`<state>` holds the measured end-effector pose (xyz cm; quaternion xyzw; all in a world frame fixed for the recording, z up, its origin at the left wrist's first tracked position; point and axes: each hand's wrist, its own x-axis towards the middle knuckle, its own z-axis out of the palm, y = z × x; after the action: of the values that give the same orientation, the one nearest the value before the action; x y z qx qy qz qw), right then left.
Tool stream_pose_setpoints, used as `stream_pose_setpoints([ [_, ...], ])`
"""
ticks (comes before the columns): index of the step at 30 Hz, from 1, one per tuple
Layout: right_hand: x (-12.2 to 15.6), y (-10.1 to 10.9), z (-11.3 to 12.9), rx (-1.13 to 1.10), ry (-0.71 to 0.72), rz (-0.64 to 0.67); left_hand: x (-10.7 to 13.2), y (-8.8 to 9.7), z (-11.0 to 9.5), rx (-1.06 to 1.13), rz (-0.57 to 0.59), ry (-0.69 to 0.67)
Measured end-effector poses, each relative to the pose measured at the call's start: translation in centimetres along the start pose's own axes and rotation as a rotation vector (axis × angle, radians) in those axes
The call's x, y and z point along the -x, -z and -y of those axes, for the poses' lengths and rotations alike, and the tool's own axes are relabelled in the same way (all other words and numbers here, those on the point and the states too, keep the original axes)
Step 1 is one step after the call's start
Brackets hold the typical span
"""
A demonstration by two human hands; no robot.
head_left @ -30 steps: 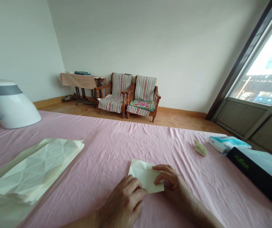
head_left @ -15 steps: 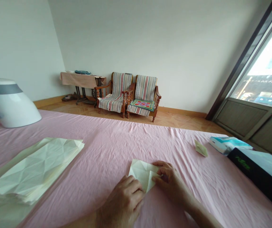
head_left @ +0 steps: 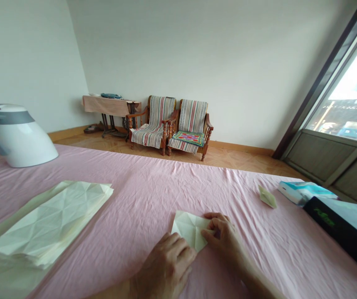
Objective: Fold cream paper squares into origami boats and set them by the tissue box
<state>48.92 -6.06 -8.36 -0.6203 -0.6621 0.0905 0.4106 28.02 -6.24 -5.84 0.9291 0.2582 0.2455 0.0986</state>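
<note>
There are two armchairs (head_left: 149, 133) (head_left: 193, 116), one jug (head_left: 30, 139), one paper stack (head_left: 54, 218) and two separate papers (head_left: 186, 226) (head_left: 267, 197)

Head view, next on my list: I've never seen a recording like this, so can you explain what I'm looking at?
There is no machine here: these are a person's bare hands, seen by a camera worn on the head, looking forward and down. The left hand rests on the near edge of a creased pale sheet; the right hand pinches its right side. On the pink cloth, a paper stack and a jug are at left; a small folded paper, a blue-and-white packet and a black-sided box at right.
</note>
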Motion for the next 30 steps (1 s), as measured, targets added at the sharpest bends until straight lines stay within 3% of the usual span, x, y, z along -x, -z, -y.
stream_pose_setpoints([
  [15,0.3,0.0,0.7,0.098,-0.019,-0.015,-0.3,-0.1,0.4,-0.052,-0.070,-0.101],
  [24,0.9,0.9,0.3,0.177,-0.009,-0.135,-0.5,-0.2,1.0,-0.048,-0.081,-0.196],
  [27,1.7,1.3,1.3,0.222,0.139,-0.173,-0.5,-0.3,0.9,-0.044,-0.044,-0.177],
  [30,2.9,1.0,2.6,0.268,0.417,-0.149,-0.6,0.0,0.6,-0.010,0.002,-0.148],
])
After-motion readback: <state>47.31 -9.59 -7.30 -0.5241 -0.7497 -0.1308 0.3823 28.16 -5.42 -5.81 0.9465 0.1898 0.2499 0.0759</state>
